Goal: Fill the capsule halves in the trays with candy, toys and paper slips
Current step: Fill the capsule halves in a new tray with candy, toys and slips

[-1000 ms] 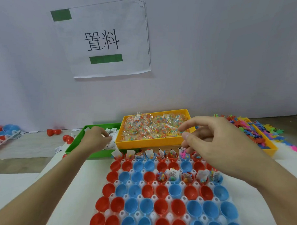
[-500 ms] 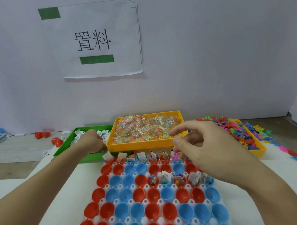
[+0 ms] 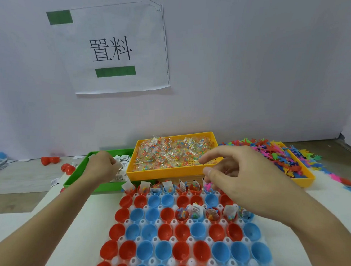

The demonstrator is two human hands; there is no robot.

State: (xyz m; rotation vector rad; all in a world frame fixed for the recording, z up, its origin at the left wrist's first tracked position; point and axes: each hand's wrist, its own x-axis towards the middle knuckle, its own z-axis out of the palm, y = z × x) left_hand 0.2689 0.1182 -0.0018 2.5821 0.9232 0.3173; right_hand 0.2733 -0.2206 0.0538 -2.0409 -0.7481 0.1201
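Red and blue capsule halves [image 3: 188, 250] sit open side up in a white tray [image 3: 143, 222], which serves as the landmark here. Most cups are bare; the row farthest from the person and part of the third row from that far edge hold candy, a small toy and an upright paper slip [image 3: 196, 209]. Just beyond the tray's far edge stands a yellow bin [image 3: 169, 171] heaped with clear candy packets [image 3: 170, 152]. Beyond the tray's far left corner is a green bin [image 3: 77, 173] of paper slips, and the left hand [image 3: 101, 168] reaches into it with fingers curled down among the slips; whether it pinches one cannot be told. The right hand [image 3: 246, 179] hovers above the tray's far right part, thumb and forefinger apart and relaxed, holding nothing visible. Off the tray's far right corner, a second yellow bin [image 3: 306, 179] overflows with bright plastic toys [image 3: 277, 154]. Loose red capsule halves [image 3: 50, 160] lie well to the tray's far left. A paper sign [image 3: 114, 49] hangs on the wall behind.
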